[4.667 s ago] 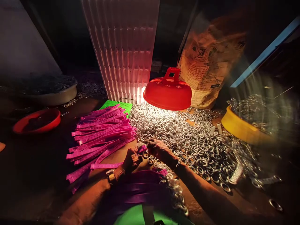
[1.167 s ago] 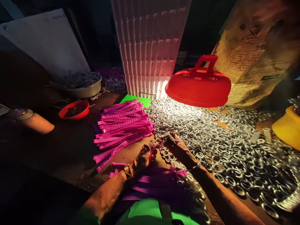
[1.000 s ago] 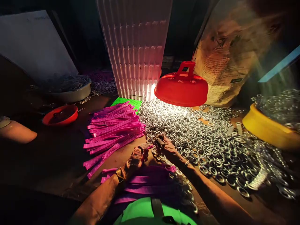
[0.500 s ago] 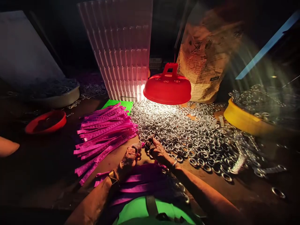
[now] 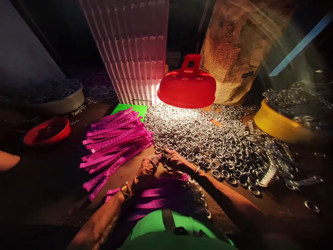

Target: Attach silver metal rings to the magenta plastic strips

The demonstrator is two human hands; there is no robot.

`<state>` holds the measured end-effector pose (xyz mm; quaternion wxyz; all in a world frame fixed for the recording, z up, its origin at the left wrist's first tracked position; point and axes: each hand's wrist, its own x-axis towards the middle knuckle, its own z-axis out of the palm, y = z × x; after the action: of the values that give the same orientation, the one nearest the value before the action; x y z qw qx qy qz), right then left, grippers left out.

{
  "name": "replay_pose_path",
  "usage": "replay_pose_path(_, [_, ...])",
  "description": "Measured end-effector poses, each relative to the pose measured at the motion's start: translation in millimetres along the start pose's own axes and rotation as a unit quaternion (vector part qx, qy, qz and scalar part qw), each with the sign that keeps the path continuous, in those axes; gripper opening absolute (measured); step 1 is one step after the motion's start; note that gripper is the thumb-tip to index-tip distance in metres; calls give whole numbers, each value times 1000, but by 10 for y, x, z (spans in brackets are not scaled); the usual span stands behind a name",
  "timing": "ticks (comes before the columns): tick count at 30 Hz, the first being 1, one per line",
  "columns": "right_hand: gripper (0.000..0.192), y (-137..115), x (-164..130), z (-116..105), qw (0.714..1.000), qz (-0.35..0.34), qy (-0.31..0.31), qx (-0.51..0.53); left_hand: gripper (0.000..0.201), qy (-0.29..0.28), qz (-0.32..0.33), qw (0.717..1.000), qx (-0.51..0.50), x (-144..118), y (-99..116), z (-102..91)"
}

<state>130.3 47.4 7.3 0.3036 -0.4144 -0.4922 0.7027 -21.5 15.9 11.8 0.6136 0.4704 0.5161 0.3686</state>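
Observation:
My left hand [image 5: 148,166] is closed, with a bit of magenta plastic strip showing at its fingertips. Against it, my right hand [image 5: 173,160] pinches with dark, covered fingertips; what sits in them is hidden. Both hands meet at the near edge of a spread of silver metal rings [image 5: 192,139]. To their left lies a fanned pile of magenta plastic strips [image 5: 117,139]. Below my wrists, more magenta strips [image 5: 156,203] lie across my lap, and loose rings [image 5: 199,196] lie beside them.
Above the rings hangs a red lamp shade [image 5: 186,88]. Behind stand a ribbed translucent panel [image 5: 132,52] and a printed paper sack [image 5: 231,55]. A yellow tub [image 5: 278,125] is at right, a red bowl [image 5: 48,132] and pale basin [image 5: 65,102] at left. Another person's arm [image 5: 9,160] shows at far left.
My hands have drawn closer together, and less of the magenta strip shows between them. The view has tilted slightly, so the background sits higher in it.

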Motion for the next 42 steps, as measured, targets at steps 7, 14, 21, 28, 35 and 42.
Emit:
replay_pose_path(7, [30,37,1,-56,999,19,21,-25,34,7,28,1000,-12,-13,-150,88])
replay_pose_path(14, [29,-165,-236,7,973,-125,71,-180,37,-25,-132,991,-22,20,246,41])
replay_pose_path(21, [26,-270,-948,238,919,-156,-3,-362,35,-170,-127,977,4,-363,697,-90])
replay_pose_path(28, [26,-52,-1526,441,901,-120,3,-418,36,-243,-122,962,24,-826,518,43])
replay_pose_path(35, [42,-31,-1533,357,919,-149,-64,-359,46,-209,-167,961,-75,-998,423,70])
replay_pose_path(42, [34,-143,-1630,290,955,-36,-69,-288,51,-217,-250,939,-89,-928,411,102])
